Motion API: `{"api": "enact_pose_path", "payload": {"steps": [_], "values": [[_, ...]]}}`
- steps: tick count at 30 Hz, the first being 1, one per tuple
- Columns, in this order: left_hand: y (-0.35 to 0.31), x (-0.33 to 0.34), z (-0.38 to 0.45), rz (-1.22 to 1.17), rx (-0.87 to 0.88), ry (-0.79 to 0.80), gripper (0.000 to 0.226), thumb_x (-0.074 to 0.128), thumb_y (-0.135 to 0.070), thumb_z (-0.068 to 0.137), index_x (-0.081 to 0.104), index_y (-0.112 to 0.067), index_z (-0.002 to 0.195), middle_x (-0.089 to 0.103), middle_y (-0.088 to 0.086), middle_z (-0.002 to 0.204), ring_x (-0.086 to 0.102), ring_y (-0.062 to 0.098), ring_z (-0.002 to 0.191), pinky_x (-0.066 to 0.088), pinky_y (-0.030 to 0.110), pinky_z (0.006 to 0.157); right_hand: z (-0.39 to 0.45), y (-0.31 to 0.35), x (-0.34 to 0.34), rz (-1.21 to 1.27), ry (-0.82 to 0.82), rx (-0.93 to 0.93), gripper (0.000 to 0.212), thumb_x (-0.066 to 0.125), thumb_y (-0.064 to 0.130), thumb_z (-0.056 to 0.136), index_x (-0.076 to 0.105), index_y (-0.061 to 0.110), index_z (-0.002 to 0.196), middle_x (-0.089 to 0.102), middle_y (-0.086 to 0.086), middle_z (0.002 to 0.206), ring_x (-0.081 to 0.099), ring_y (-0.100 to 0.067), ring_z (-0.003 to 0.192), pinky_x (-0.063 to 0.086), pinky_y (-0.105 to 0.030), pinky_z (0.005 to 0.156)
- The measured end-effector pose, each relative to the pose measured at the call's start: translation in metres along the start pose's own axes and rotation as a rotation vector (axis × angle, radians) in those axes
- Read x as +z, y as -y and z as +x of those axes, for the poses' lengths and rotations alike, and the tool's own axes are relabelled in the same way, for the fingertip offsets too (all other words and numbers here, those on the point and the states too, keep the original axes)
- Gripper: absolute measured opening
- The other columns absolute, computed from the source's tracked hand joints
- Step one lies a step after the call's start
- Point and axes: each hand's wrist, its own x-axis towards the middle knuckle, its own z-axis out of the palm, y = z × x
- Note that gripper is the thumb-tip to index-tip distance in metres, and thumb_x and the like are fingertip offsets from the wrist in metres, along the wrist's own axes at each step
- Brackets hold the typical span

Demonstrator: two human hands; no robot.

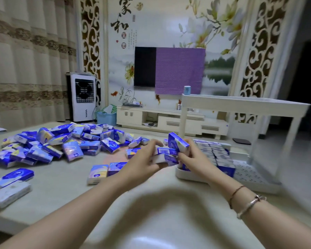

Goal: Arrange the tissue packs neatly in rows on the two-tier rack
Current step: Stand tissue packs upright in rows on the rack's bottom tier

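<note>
You are mid-transfer: your left hand [142, 159] and right hand [190, 159] are both curled around a small bundle of blue-and-white plastic-wrapped tissue packs [171, 150], held between them just at the near left corner of the white plastic two-tier rack [258, 184]. One pack in the bundle stands tilted above the others. The rack's lower tier already carries rows of packs [217, 153] set on edge, while its upper shelf [241, 103] looks bare apart from a small blue container near its far corner. A large loose heap of packs [61, 141] waits on the pale tabletop [65, 178] to your left. Next, I judge, square the bundle so the edges align, then set it beside the existing rows.
</note>
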Motion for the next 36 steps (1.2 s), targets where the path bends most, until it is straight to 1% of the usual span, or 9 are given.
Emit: {"api": "enact_pose_path", "payload": {"steps": [5, 8, 12, 15, 20, 24, 26, 30, 36], "values": [[-0.027, 0.041, 0.021, -0.022, 0.032, 0.046, 0.035, 0.071, -0.023, 0.084, 0.041, -0.010, 0.098, 0.055, -0.011, 0.072, 0.046, -0.006, 0.058, 0.035, 0.012, 0.052, -0.019, -0.020, -0.053, 0.077, -0.221, -0.010, 0.014, 0.059, 0.011, 0.089, 0.052, 0.019, 0.098, 0.061, 0.002, 0.085, 0.057, -0.014, 0.078, 0.045, -0.027, 0.067], [-0.046, 0.068, 0.041, -0.018, 0.083, 0.105, 0.030, 0.070, -0.022, 0.085, 0.045, -0.009, 0.097, 0.062, -0.002, 0.085, 0.055, 0.003, 0.072, 0.042, 0.015, 0.061, -0.022, -0.044, -0.082, 0.142, -0.407, -0.028, 0.008, 0.060, 0.017, 0.092, 0.056, 0.023, 0.088, 0.059, 0.004, 0.076, 0.054, -0.012, 0.072, 0.042, -0.022, 0.063], [-0.061, 0.097, 0.077, -0.052, 0.073, 0.062, 0.025, 0.068, -0.027, 0.086, 0.048, -0.014, 0.094, 0.064, -0.004, 0.089, 0.058, 0.008, 0.083, 0.045, 0.018, 0.060, -0.014, -0.075, -0.112, 0.251, -0.644, 0.037, 0.015, 0.052, 0.031, 0.097, 0.051, 0.021, 0.108, 0.058, 0.003, 0.100, 0.055, -0.008, 0.087, 0.044, -0.022, 0.072], [-0.062, 0.119, 0.110, -0.029, 0.012, 0.023, 0.025, 0.064, -0.034, 0.086, 0.046, -0.019, 0.094, 0.062, -0.007, 0.088, 0.057, 0.009, 0.079, 0.044, 0.025, 0.063, 0.008, -0.108, -0.131, 0.102, -0.741, 0.124, 0.024, 0.048, 0.035, 0.098, 0.052, 0.019, 0.115, 0.053, -0.008, 0.120, 0.052, -0.014, 0.096, 0.040, -0.027, 0.081], [-0.049, 0.147, 0.158, -0.025, -0.072, 0.043, 0.021, 0.062, -0.024, 0.089, 0.047, -0.017, 0.101, 0.058, -0.006, 0.092, 0.052, 0.004, 0.072, 0.036, 0.012, 0.049, 0.038, -0.149, -0.144, -0.199, -0.655, 0.240, 0.033, 0.045, 0.029, 0.100, 0.054, 0.010, 0.124, 0.046, -0.011, 0.122, 0.050, -0.017, 0.095, 0.045, -0.028, 0.083], [-0.034, 0.166, 0.187, -0.074, -0.059, 0.023, 0.022, 0.065, -0.019, 0.086, 0.047, -0.016, 0.099, 0.057, -0.004, 0.092, 0.051, 0.003, 0.074, 0.039, 0.005, 0.054, 0.067, -0.174, -0.137, -0.308, -0.553, 0.333, 0.022, 0.050, 0.029, 0.097, 0.059, 0.016, 0.113, 0.057, -0.008, 0.115, 0.059, -0.022, 0.098, 0.053, -0.035, 0.085], [-0.024, 0.178, 0.194, -0.120, -0.054, 0.015, 0.022, 0.067, -0.020, 0.086, 0.049, -0.016, 0.099, 0.058, -0.004, 0.092, 0.052, 0.002, 0.075, 0.039, 0.002, 0.055, 0.076, -0.182, -0.134, -0.271, -0.525, 0.400, 0.021, 0.053, 0.027, 0.095, 0.057, 0.016, 0.113, 0.061, -0.008, 0.113, 0.059, -0.020, 0.094, 0.053, -0.035, 0.081], [-0.010, 0.189, 0.193, -0.204, -0.088, -0.031, 0.022, 0.069, -0.027, 0.085, 0.053, -0.017, 0.096, 0.060, -0.008, 0.086, 0.053, 0.001, 0.070, 0.039, 0.004, 0.053, 0.085, -0.190, -0.141, 0.013, -0.504, 0.477, 0.055, 0.064, 0.024, 0.088, 0.038, 0.011, 0.134, 0.060, -0.013, 0.118, 0.062, -0.027, 0.102, 0.055, -0.043, 0.085], [-0.007, 0.187, 0.194, -0.243, -0.105, -0.020, 0.028, 0.072, -0.029, 0.083, 0.051, -0.027, 0.101, 0.056, -0.016, 0.090, 0.055, -0.001, 0.080, 0.043, 0.014, 0.062, 0.079, -0.191, -0.141, 0.023, -0.433, 0.488, 0.026, 0.056, 0.001, 0.087, 0.066, 0.011, 0.108, 0.064, -0.009, 0.114, 0.061, -0.022, 0.102, 0.056, -0.038, 0.086]]}}
